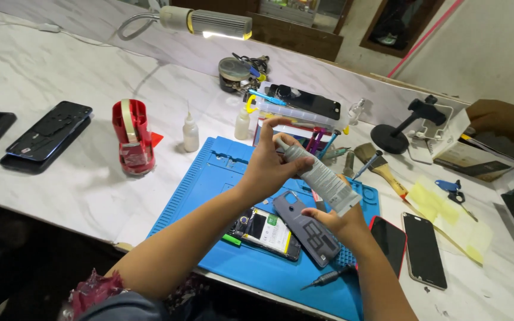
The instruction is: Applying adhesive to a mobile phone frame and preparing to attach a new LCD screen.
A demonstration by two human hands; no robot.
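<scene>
Currently, we note the scene line by line.

Left hand: our left hand [267,166] closes its fingertips around the nozzle end of a grey tube [318,177], at what looks like the cap.
Right hand: our right hand [335,221] grasps the flat crimped end of the tube from below, just above the mat.
Tube: it is held slanting in the air between both hands, nozzle up and to the left, over a blue mat [209,178].
Under the hands: a grey phone back cover [309,227] lies on the mat, with an opened phone [264,229] just beside it, battery showing.
Nearby: a screwdriver [329,277] rests at the mat's front edge; two dark phones [410,246] lie to the right on the white marble table [78,190].
Further off: a red tape dispenser [132,135] and a small white bottle [190,134] stand left of the mat.
Doing it well: we judge a steady hold at the crimped end and a gentle twist at the nozzle keeps paste from spurting.
Doubt: whether the cap is on or off, we cannot tell.
</scene>
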